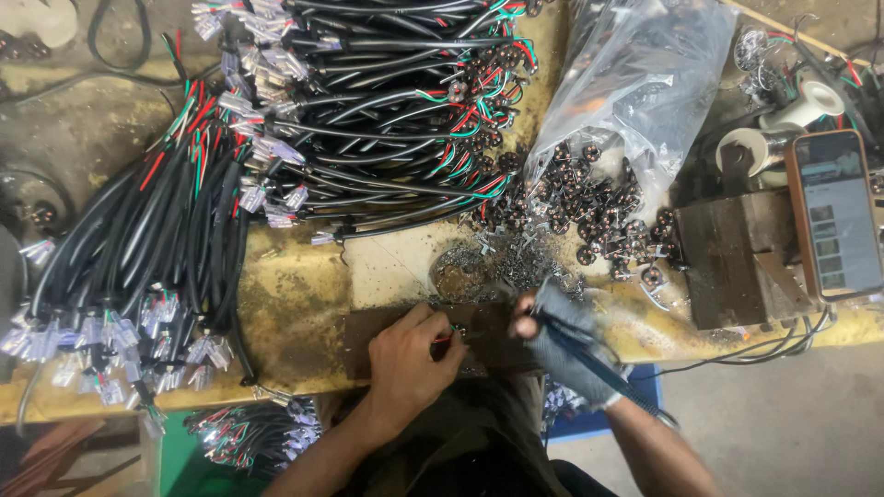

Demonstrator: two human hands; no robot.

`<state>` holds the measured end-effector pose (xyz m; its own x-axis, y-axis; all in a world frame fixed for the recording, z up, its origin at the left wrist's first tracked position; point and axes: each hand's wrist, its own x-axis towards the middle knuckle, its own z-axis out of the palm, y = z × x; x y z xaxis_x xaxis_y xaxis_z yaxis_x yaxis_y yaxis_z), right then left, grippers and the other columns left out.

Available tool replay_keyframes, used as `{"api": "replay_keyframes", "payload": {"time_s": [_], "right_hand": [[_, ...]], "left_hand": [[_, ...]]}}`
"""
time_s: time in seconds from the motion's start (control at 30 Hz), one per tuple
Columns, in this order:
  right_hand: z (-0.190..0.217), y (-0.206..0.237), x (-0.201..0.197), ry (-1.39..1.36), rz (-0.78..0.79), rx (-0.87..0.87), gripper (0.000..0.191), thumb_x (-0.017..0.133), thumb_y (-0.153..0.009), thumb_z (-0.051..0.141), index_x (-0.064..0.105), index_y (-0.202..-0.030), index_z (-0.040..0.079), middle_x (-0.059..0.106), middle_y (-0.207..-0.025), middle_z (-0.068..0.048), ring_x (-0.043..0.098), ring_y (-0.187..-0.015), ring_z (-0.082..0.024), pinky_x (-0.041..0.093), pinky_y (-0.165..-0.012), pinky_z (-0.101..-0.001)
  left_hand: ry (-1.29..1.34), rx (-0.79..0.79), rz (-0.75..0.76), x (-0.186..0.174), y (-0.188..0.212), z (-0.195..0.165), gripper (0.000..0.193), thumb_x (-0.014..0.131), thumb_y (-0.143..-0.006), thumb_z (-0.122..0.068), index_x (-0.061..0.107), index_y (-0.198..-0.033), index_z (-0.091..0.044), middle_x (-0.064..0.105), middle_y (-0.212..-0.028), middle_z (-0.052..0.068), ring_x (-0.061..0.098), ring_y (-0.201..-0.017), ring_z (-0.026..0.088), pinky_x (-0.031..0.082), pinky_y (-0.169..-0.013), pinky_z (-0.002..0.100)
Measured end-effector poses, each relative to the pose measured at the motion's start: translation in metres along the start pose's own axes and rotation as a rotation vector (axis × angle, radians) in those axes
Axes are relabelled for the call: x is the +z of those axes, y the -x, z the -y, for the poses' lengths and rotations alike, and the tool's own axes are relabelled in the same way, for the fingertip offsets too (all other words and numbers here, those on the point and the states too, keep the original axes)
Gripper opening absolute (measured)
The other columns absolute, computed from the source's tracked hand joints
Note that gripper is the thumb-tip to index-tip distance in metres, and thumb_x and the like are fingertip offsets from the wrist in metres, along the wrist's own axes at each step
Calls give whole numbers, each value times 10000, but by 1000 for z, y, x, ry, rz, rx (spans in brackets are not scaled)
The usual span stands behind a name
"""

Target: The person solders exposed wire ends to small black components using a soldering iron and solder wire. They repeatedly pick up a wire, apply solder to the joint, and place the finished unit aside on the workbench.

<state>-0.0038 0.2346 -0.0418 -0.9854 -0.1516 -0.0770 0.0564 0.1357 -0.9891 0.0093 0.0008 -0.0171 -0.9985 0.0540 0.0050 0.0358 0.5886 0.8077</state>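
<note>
My left hand [410, 354] pinches a thin red wire end [442, 339] against a dark block [479, 327] at the bench's front edge. My right hand [566, 345], in a grey glove, grips a dark soldering iron [589, 359] whose tip points at the same spot near a small round part [460, 329]. The iron's cord runs back along my right forearm. The two hands are a few centimetres apart.
Bundles of black cables with red, green and white leads [368, 120] cover the bench's back and left [138, 258]. A clear plastic bag [635, 83] spills small round coil parts [599, 212]. A phone [833, 212] leans on a metal block [737, 258]; solder spools [810, 101] stand at right.
</note>
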Motion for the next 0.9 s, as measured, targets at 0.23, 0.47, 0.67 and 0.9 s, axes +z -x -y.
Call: {"api": "replay_keyframes", "payload": {"time_s": [0.23,0.47,0.67,0.9], "right_hand": [[40,-99,-17,1125,-39,-409,205,624,-992,222,654,-1155,102,622,-695,-20,649,-570,-196,485,-493,-340],[73,-29,-13,62,-162,673,484,533,-1126,413,695,-1147,-42,690,-724,-174,654,-584,-243,523,-518,-375],[62,-10,-30,1134,151,-596,422,554,-859,80,542,-1280,51,661,-1106,-200,699,-906,-381,589,-767,-450],[47,7,13,1553,195,-352,346,609,-887,119,603,-1233,138,637,-969,-154,677,-908,-346,567,-642,-445]], "left_hand": [[-18,-10,-4,2,2,0,208,775,-777,-210,644,-692,-73,636,-747,63,658,-623,298,501,-542,436],[-4,-7,-11,3,1,3,215,767,-796,-215,633,-699,-77,632,-759,58,657,-643,304,496,-543,442],[6,26,-15,2,1,4,206,770,-793,-207,633,-711,-77,618,-749,68,650,-634,303,498,-540,430],[8,55,-65,4,2,4,189,778,-776,-180,631,-725,-72,623,-759,64,654,-641,291,503,-536,417]]}}
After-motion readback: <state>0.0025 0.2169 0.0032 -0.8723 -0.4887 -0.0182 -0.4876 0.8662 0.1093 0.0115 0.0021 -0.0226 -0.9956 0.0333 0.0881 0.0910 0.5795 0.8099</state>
